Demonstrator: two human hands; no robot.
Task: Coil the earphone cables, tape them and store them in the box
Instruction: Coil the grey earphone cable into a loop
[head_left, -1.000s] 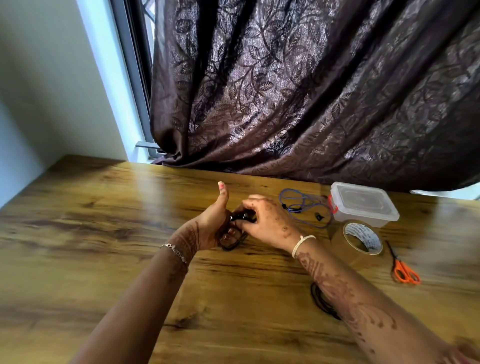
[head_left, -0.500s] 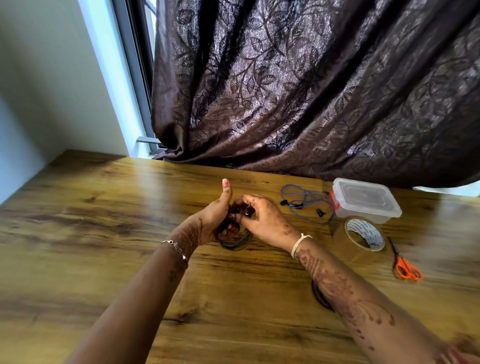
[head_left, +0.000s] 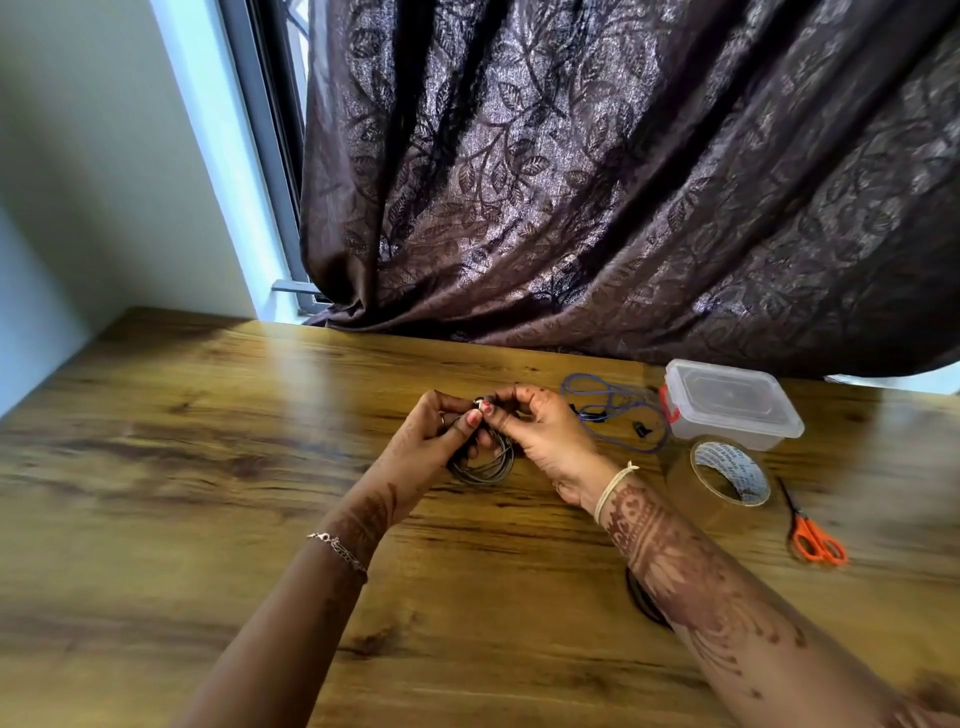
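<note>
Two hands meet above the middle of the desk (head_left: 208, 467), both busy with one black earphone cable (head_left: 488, 465). The left hand (head_left: 431, 441) has its fingers curled, with thumb and forefinger pinching the top of the cable's coil. The right hand (head_left: 540, 431) is curled too, its fingertips (head_left: 511, 410) pinching the same cable right against the left thumb. The coil hangs in a few loose round loops below and between the two hands; I cannot tell whether its lower edge touches the wood. A small pale glint sits at the pinch, too small to make out.

On the outer side of the right hand, a purple earphone cable (head_left: 613, 410) lies loose on the desk. Further out from that hand stands the box (head_left: 732, 410), clear plastic with its lid on and a red clasp on the end facing the purple cable. A tape roll (head_left: 727, 478) rests near the outer side of the right wrist, just in front of the box. Orange-handled scissors (head_left: 815, 535) lie closed beyond the roll, blades pointing toward the box. A second black cable (head_left: 641, 597) shows from under the right forearm, mostly hidden.

The left wrist wears a chain bracelet (head_left: 337, 551) and the right wrist a pale band (head_left: 610, 488). A dark leaf-patterned curtain (head_left: 623, 182) hangs beyond both hands at the desk's far edge.
</note>
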